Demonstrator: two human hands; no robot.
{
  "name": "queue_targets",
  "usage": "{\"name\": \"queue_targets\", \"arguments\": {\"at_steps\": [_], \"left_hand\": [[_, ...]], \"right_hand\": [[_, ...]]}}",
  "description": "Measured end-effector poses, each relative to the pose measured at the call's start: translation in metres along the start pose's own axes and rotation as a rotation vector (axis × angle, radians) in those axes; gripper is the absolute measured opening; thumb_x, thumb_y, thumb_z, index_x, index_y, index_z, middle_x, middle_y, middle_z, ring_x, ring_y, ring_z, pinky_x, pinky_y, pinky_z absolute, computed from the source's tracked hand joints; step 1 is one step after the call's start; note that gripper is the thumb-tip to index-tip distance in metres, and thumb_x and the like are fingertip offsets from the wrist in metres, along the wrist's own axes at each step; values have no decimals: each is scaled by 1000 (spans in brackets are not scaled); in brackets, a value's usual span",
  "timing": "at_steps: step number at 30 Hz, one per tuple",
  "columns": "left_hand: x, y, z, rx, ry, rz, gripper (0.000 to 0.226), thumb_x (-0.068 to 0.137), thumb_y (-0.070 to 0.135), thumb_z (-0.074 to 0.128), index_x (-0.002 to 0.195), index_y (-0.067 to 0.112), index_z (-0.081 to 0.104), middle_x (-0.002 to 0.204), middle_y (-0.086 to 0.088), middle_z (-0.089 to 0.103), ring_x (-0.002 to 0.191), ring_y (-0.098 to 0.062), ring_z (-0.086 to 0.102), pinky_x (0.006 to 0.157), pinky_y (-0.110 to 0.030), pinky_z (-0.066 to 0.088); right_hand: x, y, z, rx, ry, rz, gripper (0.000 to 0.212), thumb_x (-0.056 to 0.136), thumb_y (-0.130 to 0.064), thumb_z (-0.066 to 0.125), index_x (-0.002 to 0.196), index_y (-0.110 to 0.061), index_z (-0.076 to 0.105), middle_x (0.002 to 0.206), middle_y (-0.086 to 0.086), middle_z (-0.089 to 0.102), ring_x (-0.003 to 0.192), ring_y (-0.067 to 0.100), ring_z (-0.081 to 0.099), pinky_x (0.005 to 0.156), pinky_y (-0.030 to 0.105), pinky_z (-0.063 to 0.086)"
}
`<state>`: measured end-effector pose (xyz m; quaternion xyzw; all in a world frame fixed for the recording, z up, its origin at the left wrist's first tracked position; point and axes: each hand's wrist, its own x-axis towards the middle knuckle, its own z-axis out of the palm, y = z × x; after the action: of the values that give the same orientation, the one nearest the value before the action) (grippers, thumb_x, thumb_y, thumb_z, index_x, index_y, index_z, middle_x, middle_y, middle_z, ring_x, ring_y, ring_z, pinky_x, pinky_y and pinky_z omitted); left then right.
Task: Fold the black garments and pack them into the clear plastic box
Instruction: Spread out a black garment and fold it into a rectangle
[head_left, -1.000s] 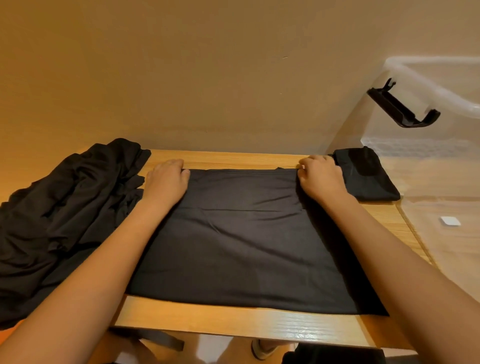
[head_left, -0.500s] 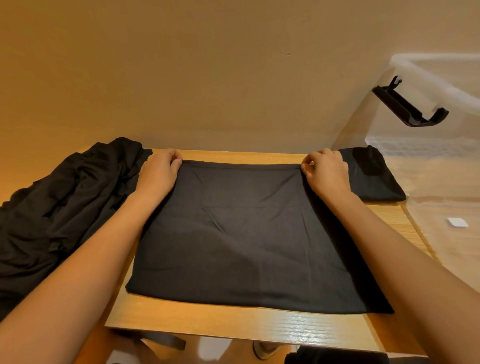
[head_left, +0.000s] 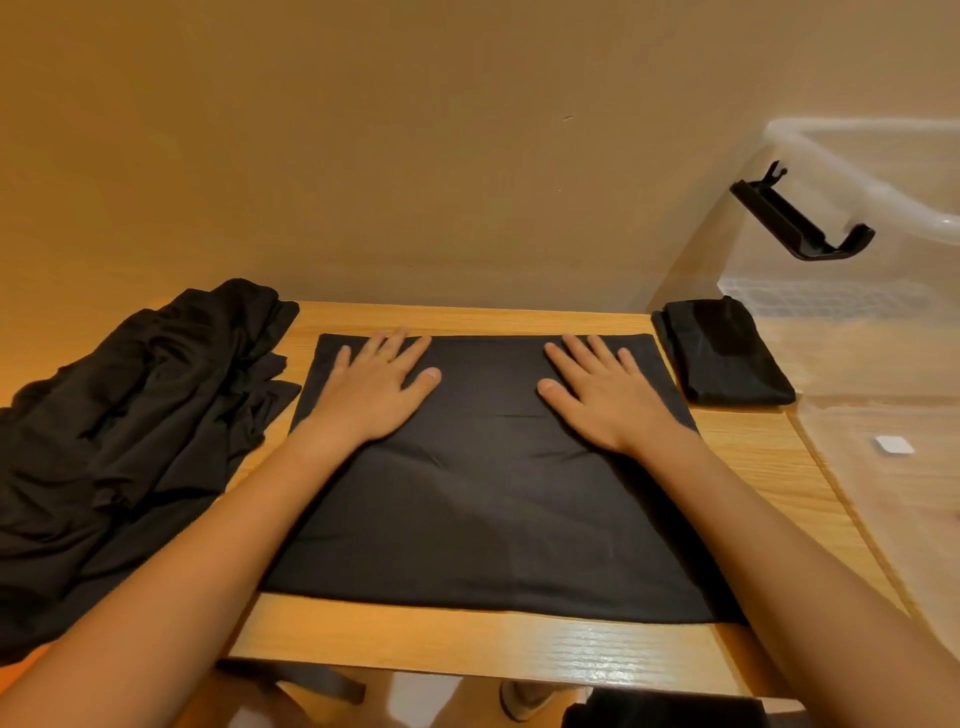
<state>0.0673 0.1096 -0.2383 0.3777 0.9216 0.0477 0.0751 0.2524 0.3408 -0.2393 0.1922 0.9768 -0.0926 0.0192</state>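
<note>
A black garment (head_left: 488, 499) lies flat as a rectangle in the middle of the wooden table (head_left: 467, 644). My left hand (head_left: 376, 392) rests palm down on its far left part, fingers straight and spread. My right hand (head_left: 602, 397) lies the same way on its far right part. A small folded black garment (head_left: 722, 358) sits at the table's far right corner, seen through the wall of the clear plastic box (head_left: 883, 332). A heap of unfolded black garments (head_left: 119, 426) fills the left side.
The clear box stands at the right edge with a black latch (head_left: 800, 226) hanging from its rim and a white label (head_left: 894, 445) on its wall. A plain wall runs close behind the table. The table's front edge lies near me, with floor and a foot below.
Both hands let go of the garment's far edge, which they were pinching, and now lie flat on the cloth, nearer its middle. The far edge now lies straight.
</note>
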Motion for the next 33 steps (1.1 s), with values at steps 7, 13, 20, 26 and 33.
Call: {"name": "queue_targets", "arguments": {"at_steps": [7, 13, 20, 26, 33], "left_hand": [[-28, -44, -7, -61, 57, 2, 62, 104, 56, 21, 161, 36, 8, 170, 0, -1, 156, -18, -5, 124, -50, 2], [-113, -43, -12, -383, 113, 251, 60, 97, 64, 41, 153, 46, 30, 165, 21, 12, 151, 4, -4, 123, -38, -4], [-189, -65, -1, -402, -62, 454, 58, 90, 65, 56, 145, 58, 38, 160, 33, 19, 152, 2, 10, 124, -25, -1], [-199, -74, 0, -466, -12, 441, 48, 87, 61, 62, 134, 56, 54, 155, 28, 37, 149, -1, 26, 123, -28, 11], [-213, -80, 8, -429, 171, 452, 32, 97, 52, 51, 118, 39, 72, 139, 23, 58, 139, -5, 47, 117, -27, 31]], "right_hand": [[-28, 33, -9, 173, 145, -118, 59, 105, -47, 36, 159, -24, 30, 170, -1, 14, 156, 14, 3, 126, 40, 0], [-107, 25, -19, 392, 88, -276, 49, 99, -54, 49, 146, -38, 49, 157, -23, 36, 149, -8, 16, 127, 37, 10], [-179, 28, -6, 393, -42, -388, 49, 89, -68, 62, 135, -52, 56, 148, -40, 39, 150, -7, 17, 126, 40, 6], [-190, 33, -4, 356, -17, -428, 59, 88, -68, 65, 143, -54, 47, 155, -36, 32, 152, -3, 14, 125, 38, 4], [-204, 41, 9, 312, 192, -443, 32, 98, -57, 52, 119, -43, 72, 139, -29, 57, 143, 5, 41, 113, 40, 42]]}}
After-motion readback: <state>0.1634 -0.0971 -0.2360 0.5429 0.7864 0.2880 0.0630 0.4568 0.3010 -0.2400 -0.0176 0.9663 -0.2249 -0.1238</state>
